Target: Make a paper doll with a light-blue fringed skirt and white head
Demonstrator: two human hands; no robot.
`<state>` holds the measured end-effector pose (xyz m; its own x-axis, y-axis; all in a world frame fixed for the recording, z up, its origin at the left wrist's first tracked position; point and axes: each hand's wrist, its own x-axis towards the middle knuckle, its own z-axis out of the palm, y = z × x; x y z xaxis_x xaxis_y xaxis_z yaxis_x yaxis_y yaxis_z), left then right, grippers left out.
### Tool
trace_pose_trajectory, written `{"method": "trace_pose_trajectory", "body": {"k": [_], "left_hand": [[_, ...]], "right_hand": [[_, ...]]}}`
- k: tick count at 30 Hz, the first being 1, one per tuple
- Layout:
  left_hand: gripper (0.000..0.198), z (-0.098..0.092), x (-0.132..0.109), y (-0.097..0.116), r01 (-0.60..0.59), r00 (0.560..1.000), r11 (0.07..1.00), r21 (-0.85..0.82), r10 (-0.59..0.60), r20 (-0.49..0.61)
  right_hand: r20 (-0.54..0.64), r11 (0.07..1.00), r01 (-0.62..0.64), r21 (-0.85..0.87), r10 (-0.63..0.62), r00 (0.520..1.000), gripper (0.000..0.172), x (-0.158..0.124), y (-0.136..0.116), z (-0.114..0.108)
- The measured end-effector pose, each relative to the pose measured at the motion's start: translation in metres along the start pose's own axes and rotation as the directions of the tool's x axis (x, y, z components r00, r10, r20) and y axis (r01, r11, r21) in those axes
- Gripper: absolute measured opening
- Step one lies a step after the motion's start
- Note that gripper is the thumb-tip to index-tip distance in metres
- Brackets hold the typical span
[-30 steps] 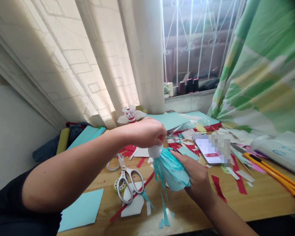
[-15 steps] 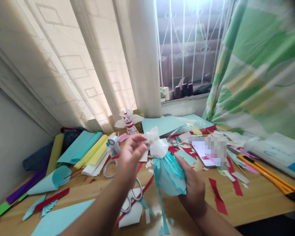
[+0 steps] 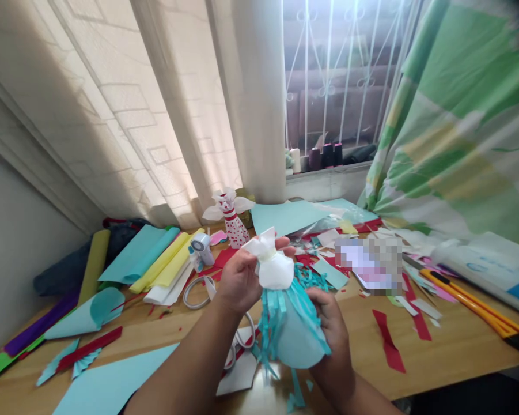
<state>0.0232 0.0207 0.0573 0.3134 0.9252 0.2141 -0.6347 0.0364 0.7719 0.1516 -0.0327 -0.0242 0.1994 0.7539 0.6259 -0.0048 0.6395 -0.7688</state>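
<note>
A paper doll (image 3: 276,274) is held up over the table, tilted, with a gathered white paper top and a light-blue cone skirt hung with teal crepe fringe. My left hand (image 3: 242,282) grips it by the white top, thumb in front and fingertips showing behind. Around the lower right side of the skirt, my right hand (image 3: 334,331) is closed. Standing behind them is a finished-looking doll (image 3: 235,225) with a red-dotted white body, red bands and white paper wings. Cut teal fringe (image 3: 309,278) lies just beyond the skirt.
Rolled blue paper (image 3: 140,256) and yellow paper (image 3: 168,262) lie at left, beside a light-blue cone (image 3: 86,314). A glue-gun-like white device (image 3: 203,249), a white cable (image 3: 194,294), a phone (image 3: 367,265), red strips (image 3: 387,340) and a yellow cutter (image 3: 470,302) lie around.
My left hand has moved from beside the doll to its white top, fingers now behind it. The doll has turned slightly and sunk a little; more fringe shows on its left.
</note>
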Motion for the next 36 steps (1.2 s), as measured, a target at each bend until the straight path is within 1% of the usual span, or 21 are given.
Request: {"method": "trace_pose_trajectory", "body": {"k": [1, 3, 5, 6, 8, 10, 12, 15, 19, 25, 30, 33, 36], "left_hand": [[0.035, 0.000, 0.002, -0.001, 0.018, 0.999, 1.000, 0.017, -0.019, 0.028], [0.033, 0.000, 0.004, -0.002, 0.064, 0.989, 0.994, 0.084, -0.074, 0.130], [0.033, 0.000, 0.006, 0.002, 0.091, 0.958, 0.984, 0.150, -0.128, 0.257], [0.032, 0.000, 0.006, 0.004, 0.090, 0.943, 0.981, 0.174, -0.140, 0.302], [0.028, 0.001, 0.006, 0.009, 0.066, 0.934, 0.978, 0.200, -0.131, 0.333], [0.022, 0.002, 0.005, 0.013, 0.043, 0.935, 0.977, 0.209, -0.113, 0.337], [0.020, 0.002, 0.004, 0.015, 0.044, 0.932, 0.973, 0.225, -0.121, 0.342], [0.021, 0.000, 0.004, 0.013, 0.066, 0.920, 0.968, 0.241, -0.153, 0.362], [0.025, -0.005, 0.005, 0.006, 0.042, 0.911, 0.971, 0.236, -0.134, 0.391], [0.029, -0.003, 0.006, 0.000, 0.041, 0.930, 0.968, 0.249, -0.128, 0.344], [0.032, -0.014, 0.010, -0.005, 0.052, 0.939, 0.961, 0.271, -0.140, 0.316], [0.032, -0.016, 0.010, -0.004, 0.063, 0.948, 0.955, 0.291, -0.148, 0.283], [0.031, -0.011, 0.009, -0.002, 0.063, 0.964, 0.946, 0.317, -0.139, 0.225]], "right_hand": [[0.011, 1.000, 0.013, 0.011, -0.013, 1.000, 0.027, -0.001, -0.002, 0.001], [0.031, 0.998, 0.069, 0.007, -0.069, 0.997, 0.025, -0.003, -0.002, 0.000], [0.061, 0.993, 0.118, -0.013, -0.117, 0.991, 0.026, -0.006, 0.001, -0.002], [0.081, 0.991, 0.131, -0.021, -0.129, 0.988, 0.027, -0.008, 0.003, -0.004], [0.122, 0.990, 0.139, -0.024, -0.135, 0.983, 0.028, -0.010, 0.007, -0.007], [0.159, 0.991, 0.134, 0.004, -0.133, 0.978, 0.029, -0.012, 0.011, -0.009], [0.179, 0.991, 0.126, 0.035, -0.130, 0.975, 0.029, -0.013, 0.013, -0.009], [0.177, 0.990, 0.130, 0.056, -0.138, 0.974, 0.031, -0.013, 0.014, -0.009], [0.172, 0.991, 0.124, 0.042, -0.129, 0.977, 0.032, -0.013, 0.011, -0.008], [0.145, 0.986, 0.164, -0.023, -0.159, 0.977, 0.025, -0.009, 0.005, -0.007], [0.092, 0.984, 0.166, -0.062, -0.160, 0.983, 0.024, -0.006, 0.003, -0.006], [0.050, 0.986, 0.148, -0.073, -0.145, 0.988, 0.022, -0.005, 0.001, -0.005], [0.014, 0.993, 0.097, -0.064, -0.096, 0.995, 0.021, -0.006, 0.001, -0.002]]}}
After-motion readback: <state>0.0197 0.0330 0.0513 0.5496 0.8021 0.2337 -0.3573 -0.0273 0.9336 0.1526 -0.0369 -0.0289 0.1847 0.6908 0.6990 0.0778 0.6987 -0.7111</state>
